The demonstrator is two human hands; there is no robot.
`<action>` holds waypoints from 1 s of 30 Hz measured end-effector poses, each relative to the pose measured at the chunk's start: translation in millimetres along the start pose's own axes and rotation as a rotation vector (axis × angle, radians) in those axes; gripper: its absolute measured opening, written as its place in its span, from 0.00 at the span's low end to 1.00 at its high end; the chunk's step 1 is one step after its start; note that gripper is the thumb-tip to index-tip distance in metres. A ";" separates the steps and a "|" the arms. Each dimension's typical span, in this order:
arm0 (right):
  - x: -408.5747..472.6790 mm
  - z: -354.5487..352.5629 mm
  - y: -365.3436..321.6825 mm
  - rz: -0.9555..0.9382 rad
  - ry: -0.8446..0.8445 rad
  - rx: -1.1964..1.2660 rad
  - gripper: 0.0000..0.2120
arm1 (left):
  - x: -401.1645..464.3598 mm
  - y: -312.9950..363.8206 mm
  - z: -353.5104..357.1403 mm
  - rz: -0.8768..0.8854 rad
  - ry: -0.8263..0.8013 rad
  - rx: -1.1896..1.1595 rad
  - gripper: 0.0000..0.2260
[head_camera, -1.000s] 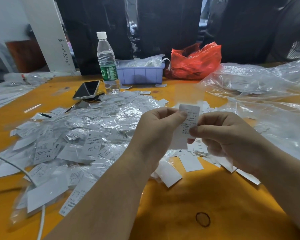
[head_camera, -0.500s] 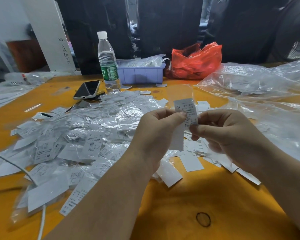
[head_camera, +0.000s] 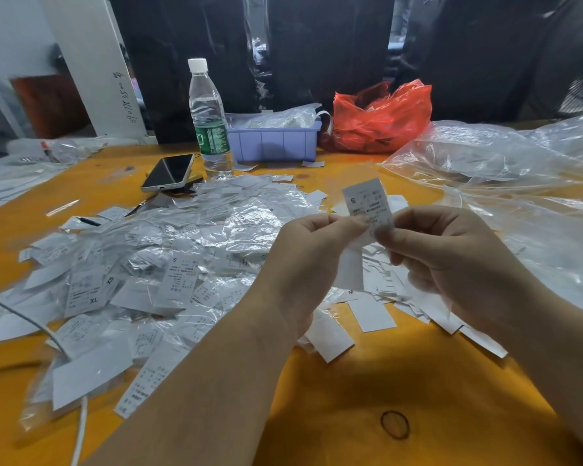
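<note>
Above the orange table [head_camera: 317,415] | left hand [head_camera: 303,264] and right hand [head_camera: 451,264] both pinch S label [head_camera: 367,205] upright | loose labels [head_camera: 182,284] beneath

We see a matt paper label [head_camera: 367,205], glossy crinkled plastic sleeves [head_camera: 216,227], and a smooth orange wooden desk [head_camera: 418,381] with a slight sheen.

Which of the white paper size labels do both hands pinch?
The white paper label marked S, between left hand and right hand; it alone stands upright above the heap.
</note>
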State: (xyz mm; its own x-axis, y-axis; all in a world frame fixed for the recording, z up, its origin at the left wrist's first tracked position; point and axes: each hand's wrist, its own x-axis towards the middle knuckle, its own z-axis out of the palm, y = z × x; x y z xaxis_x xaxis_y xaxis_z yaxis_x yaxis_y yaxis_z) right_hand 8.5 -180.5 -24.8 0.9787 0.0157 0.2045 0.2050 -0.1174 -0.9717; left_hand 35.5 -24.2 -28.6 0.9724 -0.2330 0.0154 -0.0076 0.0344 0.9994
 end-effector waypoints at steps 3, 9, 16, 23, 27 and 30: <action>0.5 -1.0 1.6 0.008 0.020 -0.018 0.16 | 1.4 2.2 -2.5 0.004 0.033 -0.034 0.08; 0.2 -0.6 1.5 0.008 0.000 0.017 0.18 | 2.1 -0.5 -1.2 0.007 0.037 -0.019 0.07; -0.7 -0.5 -1.8 0.017 -0.072 -0.013 0.18 | 3.3 -0.4 -4.1 -0.005 0.040 0.054 0.05; 3.7 -3.0 5.4 0.155 0.063 -0.086 0.06 | 12.3 3.1 -26.7 -0.103 0.278 0.219 0.07; 4.5 -3.0 6.6 0.168 0.057 -0.108 0.06 | 18.6 -2.3 -33.7 -0.043 0.403 0.319 0.10; 4.1 0.7 9.7 0.140 0.035 -0.266 0.05 | 17.9 -6.8 -28.6 0.010 0.381 0.415 0.06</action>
State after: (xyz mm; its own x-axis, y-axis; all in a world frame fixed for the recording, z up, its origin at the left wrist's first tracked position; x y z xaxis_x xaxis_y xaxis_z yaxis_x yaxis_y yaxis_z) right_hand 14.5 -180.9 -33.4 0.9955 -0.0524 0.0789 0.0539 -0.3721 -0.9266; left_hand 59.6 -0.8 -36.0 0.9868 0.1353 0.0891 -0.0334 -0.3684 0.9291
